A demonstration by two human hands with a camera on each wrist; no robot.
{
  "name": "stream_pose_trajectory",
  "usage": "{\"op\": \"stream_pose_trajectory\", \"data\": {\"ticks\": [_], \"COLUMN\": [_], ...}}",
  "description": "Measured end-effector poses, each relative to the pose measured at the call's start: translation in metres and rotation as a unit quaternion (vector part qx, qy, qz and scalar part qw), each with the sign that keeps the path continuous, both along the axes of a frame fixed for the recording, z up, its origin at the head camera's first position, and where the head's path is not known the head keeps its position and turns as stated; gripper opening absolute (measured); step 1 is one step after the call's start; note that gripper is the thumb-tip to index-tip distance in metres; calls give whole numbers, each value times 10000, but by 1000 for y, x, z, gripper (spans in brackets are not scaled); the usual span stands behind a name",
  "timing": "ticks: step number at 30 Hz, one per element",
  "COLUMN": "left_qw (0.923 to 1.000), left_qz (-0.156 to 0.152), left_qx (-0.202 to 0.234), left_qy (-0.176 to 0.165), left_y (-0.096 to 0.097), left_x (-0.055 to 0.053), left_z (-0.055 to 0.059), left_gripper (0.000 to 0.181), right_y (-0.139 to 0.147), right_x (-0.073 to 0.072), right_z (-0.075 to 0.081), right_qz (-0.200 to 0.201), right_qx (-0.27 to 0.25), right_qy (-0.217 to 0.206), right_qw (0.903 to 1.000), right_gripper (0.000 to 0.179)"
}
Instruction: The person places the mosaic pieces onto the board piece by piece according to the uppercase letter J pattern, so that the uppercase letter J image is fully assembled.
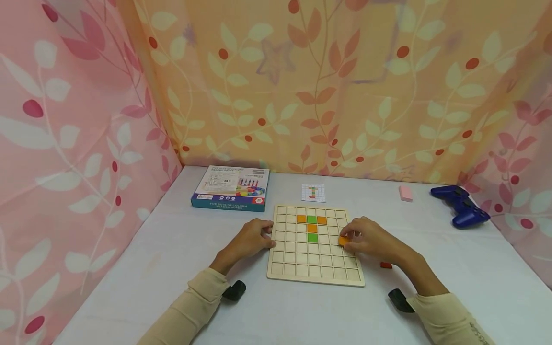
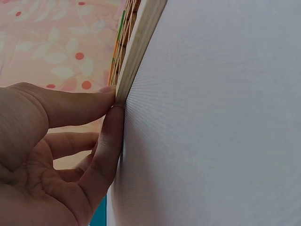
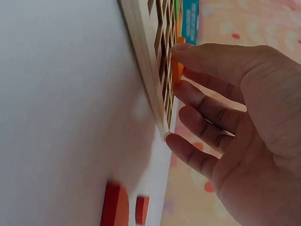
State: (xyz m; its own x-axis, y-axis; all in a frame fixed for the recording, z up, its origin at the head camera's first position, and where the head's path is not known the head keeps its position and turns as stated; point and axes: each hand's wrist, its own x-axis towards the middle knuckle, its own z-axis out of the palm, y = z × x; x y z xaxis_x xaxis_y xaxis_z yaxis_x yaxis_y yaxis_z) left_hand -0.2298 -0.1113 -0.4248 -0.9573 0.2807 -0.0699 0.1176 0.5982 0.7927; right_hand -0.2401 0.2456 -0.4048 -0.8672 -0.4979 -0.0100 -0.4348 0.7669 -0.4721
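My left hand (image 1: 254, 238) pinches the left edge of a square wooden grid board (image 1: 293, 273), thumb and forefinger meeting at its rim in the left wrist view. Over the board's right side, my right hand (image 1: 366, 238) holds an orange block (image 3: 178, 70) between thumb and fingers, and its little finger touches the board's rim. Set in the grid are a row of orange, green (image 1: 312, 219) and orange tiles, with an orange tile (image 1: 312, 228) and a green tile (image 1: 312, 237) running down from the middle.
Red blocks (image 3: 114, 205) lie on the table right of the board, partly under my right forearm. Behind the board are a pattern card (image 1: 313, 193), a boxed set (image 1: 230, 188) at left, a pink block (image 1: 405, 193) and a blue game controller (image 1: 460, 206) at right.
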Motion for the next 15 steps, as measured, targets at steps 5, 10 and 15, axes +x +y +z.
{"op": "stream_pose_trajectory", "data": {"ticks": [5,10,15], "left_qw": [10000,9999,10000], "left_qz": [46,65,51], "left_qx": [14,-14,-23], "left_qy": [-64,-81,-64], "left_y": [0,1,1], "left_x": [0,0,0], "left_z": [1,1,1], "left_gripper": [63,62,62], "right_y": [-19,-36,-49], "right_x": [-2,-1,-3], "right_z": [0,2,3], "right_qz": [347,656,871], "right_qx": [32,-92,-133], "right_qy": [60,180,185], "right_qw": [9994,9976,9959], "right_gripper": [24,21,20]}}
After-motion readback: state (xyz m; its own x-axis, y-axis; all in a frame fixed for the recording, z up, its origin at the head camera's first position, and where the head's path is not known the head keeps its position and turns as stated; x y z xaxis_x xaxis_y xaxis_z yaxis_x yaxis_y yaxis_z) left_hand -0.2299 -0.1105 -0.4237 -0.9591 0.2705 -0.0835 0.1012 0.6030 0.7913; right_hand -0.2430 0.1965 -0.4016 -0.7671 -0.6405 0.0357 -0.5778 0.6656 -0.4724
